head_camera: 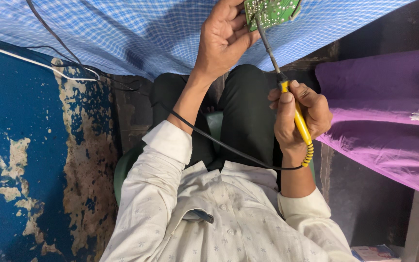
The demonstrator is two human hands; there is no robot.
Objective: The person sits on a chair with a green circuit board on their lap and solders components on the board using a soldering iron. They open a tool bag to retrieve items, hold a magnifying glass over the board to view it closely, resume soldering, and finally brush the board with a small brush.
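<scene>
Green board (271, 10) pinched at its edge in the left hand (224, 36), above the black-trousered lap — right hand (299, 116) wrapped around a yellow iron (294, 104), tip touching the board — soldering underway, how many joints remain unclear.

**Count of items in view**

One green circuit board (271, 10) is counted, one yellow-handled soldering iron (294, 109), one black cord (219, 143), one checked blue cloth (136, 34), one purple cloth (379, 111), and two hands: left hand (224, 36), right hand (297, 116).
</scene>
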